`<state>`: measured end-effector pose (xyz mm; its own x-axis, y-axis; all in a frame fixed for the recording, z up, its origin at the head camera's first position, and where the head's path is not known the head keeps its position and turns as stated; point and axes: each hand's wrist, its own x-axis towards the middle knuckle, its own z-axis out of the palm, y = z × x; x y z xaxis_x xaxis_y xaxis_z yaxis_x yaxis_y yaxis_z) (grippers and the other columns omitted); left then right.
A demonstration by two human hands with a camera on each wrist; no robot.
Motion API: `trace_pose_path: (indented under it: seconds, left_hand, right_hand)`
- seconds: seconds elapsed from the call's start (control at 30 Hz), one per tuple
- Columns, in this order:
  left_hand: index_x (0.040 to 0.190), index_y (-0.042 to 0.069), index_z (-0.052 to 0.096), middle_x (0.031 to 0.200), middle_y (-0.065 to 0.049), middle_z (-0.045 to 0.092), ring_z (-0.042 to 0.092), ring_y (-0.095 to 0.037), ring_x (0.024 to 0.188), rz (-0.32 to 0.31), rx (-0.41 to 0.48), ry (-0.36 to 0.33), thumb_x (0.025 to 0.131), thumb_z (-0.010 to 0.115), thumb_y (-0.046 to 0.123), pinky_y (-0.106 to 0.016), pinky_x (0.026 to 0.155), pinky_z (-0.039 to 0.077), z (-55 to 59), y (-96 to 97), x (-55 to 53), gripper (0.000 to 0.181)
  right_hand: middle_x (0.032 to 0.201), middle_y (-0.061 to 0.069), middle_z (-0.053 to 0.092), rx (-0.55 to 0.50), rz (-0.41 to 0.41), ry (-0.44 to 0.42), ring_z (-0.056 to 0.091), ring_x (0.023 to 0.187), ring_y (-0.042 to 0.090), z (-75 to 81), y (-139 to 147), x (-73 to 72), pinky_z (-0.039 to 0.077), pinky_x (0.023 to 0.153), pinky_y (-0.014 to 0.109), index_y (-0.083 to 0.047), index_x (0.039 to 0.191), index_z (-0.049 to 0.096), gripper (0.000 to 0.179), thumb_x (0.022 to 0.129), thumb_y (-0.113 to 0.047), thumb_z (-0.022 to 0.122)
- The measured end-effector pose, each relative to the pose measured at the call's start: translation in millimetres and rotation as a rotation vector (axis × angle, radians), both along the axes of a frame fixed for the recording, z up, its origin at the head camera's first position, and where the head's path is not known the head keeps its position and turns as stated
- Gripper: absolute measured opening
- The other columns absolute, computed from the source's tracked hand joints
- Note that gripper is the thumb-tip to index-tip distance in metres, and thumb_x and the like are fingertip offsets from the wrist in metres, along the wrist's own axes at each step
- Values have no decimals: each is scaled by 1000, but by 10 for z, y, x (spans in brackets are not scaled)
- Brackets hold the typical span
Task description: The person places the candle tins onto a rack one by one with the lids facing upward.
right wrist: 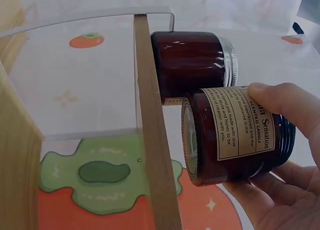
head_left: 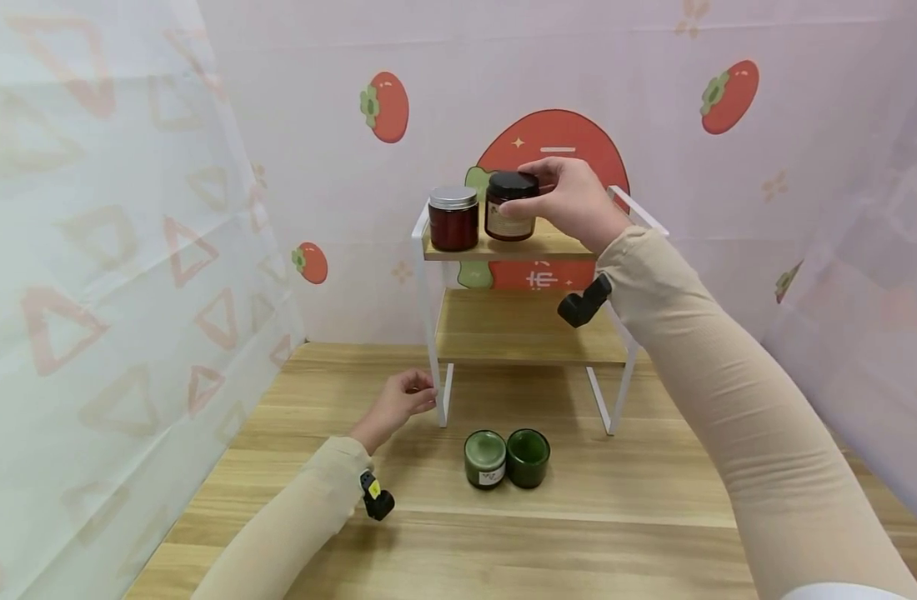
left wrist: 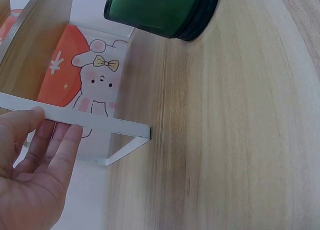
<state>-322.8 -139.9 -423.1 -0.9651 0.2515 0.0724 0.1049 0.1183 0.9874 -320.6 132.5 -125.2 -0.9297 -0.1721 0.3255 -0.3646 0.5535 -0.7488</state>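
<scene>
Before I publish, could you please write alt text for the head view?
A right hand holds a black-lidded jar at a rack's top shelf, beside a silver-lidded jar. The left hand holds the rack's leg; two green jars stand on the table.

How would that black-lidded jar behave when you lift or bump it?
The black-lidded jar is probably heavy for its size: its label reads "scented candle", suggesting wax inside. Its glossy wall may be slippery. The broad base should resist tipping, but its round body could roll if laid down.
</scene>
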Motion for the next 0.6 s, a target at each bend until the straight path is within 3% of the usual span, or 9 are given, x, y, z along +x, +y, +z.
trace_pose_path:
  seconds: [0.13,0.37,0.6]
  left_hand:
    - [104,-9,56,96,-8,59,60,-29,99,1,-1,3,92,61,-3,-32,87,59,-10,3,-7,14]
    - [105,-8,56,95,-7,58,60,-17,90,0,-17,14,92,62,-2,-33,88,59,3,24,9,15]
    - [105,-8,56,95,-7,58,60,-16,89,3,-6,4,92,61,-3,-31,87,59,2,36,6,15]
  right_hand:
    - [124,9,59,-7,1,-4,56,110,17,-31,-19,-32,46,90,27,-11,137,52,68,79,-29,81]
    - [125,11,59,-29,2,-21,56,111,18,-78,-41,-67,46,93,27,-9,137,51,66,80,-26,80]
    - [126,11,59,-25,5,-14,56,111,18,-109,-36,-115,47,94,27,-9,136,52,66,80,-26,80]
